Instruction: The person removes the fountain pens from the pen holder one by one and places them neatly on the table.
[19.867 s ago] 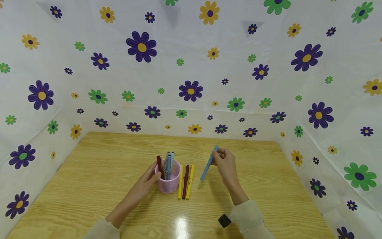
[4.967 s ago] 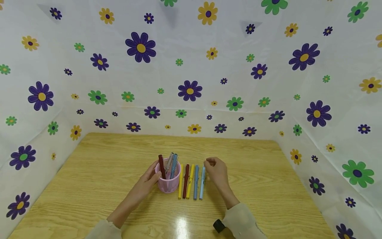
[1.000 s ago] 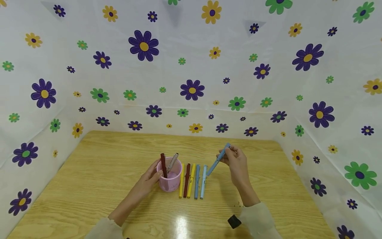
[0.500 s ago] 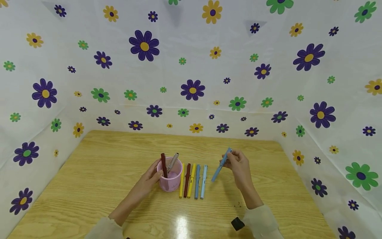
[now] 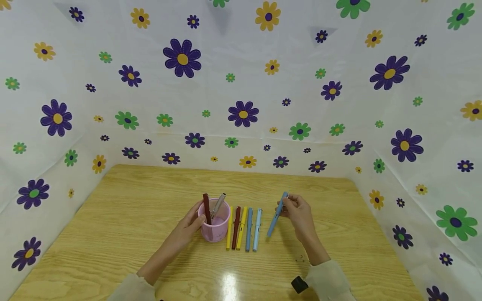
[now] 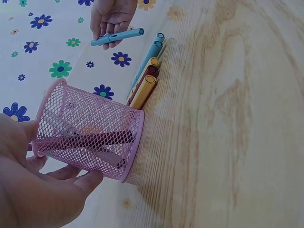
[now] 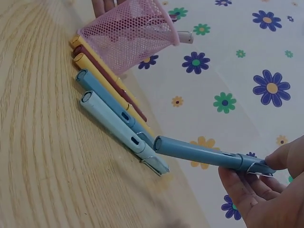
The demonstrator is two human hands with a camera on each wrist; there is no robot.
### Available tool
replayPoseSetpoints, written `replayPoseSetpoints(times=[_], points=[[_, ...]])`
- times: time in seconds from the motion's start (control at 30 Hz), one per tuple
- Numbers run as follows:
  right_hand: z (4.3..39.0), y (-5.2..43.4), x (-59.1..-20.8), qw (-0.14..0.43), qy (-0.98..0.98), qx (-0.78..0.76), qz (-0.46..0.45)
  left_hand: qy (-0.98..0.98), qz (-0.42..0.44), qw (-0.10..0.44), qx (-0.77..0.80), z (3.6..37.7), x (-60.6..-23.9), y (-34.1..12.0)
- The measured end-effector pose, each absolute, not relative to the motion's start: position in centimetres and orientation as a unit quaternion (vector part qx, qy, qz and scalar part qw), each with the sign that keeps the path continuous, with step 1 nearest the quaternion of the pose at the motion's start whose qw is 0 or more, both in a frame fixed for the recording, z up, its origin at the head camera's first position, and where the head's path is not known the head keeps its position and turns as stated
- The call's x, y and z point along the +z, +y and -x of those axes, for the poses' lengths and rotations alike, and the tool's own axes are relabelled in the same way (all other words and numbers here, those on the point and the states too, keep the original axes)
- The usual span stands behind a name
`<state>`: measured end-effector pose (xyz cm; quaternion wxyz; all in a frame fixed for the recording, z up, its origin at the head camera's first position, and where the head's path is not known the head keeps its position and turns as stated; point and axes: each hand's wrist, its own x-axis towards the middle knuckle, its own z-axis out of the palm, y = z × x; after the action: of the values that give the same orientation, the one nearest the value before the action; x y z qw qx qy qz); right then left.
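My left hand (image 5: 187,229) (image 6: 33,190) curls round the side of a pink mesh pen cup (image 5: 214,220) (image 6: 88,130) (image 7: 130,31) standing on the wooden table (image 5: 124,217). A dark red pen (image 5: 206,207) and a grey pen (image 5: 218,204) stick out of the cup. Right of the cup lie several pens side by side: yellow (image 5: 229,228), dark red (image 5: 236,227), yellow (image 5: 242,227), blue (image 5: 249,229) and light blue (image 5: 257,229). My right hand (image 5: 299,213) (image 7: 259,190) pinches the clip end of a blue pen (image 5: 276,214) (image 7: 209,155) (image 6: 116,36), held tilted just above the table, to the right of the row.
White sheeting printed with flowers (image 5: 241,83) walls the table on the left, back and right. A small black device (image 5: 299,284) sits at my right wrist. Bare wood lies to the left of the cup and to the right of my right hand.
My right hand has come down and slightly left with the blue pen, which now hangs lower and steeper beside the row. Since 5 s ago one blue pen left the cup.
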<state>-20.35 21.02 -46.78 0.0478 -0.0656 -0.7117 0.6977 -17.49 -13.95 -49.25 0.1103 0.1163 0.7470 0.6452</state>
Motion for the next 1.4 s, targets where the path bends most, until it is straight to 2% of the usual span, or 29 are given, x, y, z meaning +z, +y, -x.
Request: replayPoseSetpoints(times=[0.67,1.4], points=[[20.3,20.7,-48.7,0.008,-0.752,0.653,0.088,0.750,-0.121,0.106,0.642,17.5,-49.3,-14.0],[20.0,19.7,-50.2,0.017,-0.794,0.600,0.095,0.746,-0.115,0.107,0.646,17.6,-49.7,-14.0]])
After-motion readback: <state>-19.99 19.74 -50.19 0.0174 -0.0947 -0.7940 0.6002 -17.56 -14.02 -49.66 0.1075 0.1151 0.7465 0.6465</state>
